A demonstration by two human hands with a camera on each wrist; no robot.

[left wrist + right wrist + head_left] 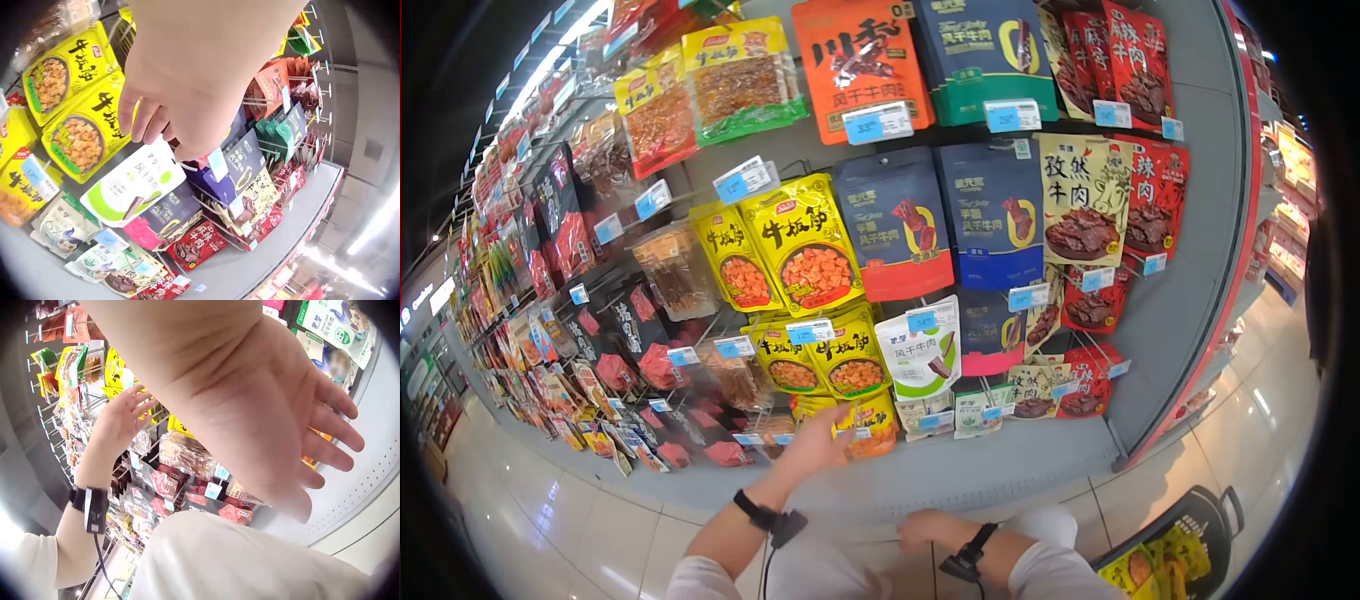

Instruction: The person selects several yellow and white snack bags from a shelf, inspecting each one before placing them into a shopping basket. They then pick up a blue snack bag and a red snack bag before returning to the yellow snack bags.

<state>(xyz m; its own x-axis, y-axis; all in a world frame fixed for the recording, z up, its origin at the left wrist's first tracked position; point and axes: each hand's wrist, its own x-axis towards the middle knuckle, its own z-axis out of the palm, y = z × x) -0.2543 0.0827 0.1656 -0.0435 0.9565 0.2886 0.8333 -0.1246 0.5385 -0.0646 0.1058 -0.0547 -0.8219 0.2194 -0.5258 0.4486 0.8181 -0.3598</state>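
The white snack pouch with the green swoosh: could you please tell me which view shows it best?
The left wrist view: the white plastic snack pouch hangs large and close. The head view shows it whole but small. The right wrist view does not clearly show it.

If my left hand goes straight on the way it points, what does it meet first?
Probably the lowest yellow snack pouch just ahead of the left hand, though depth is unclear.
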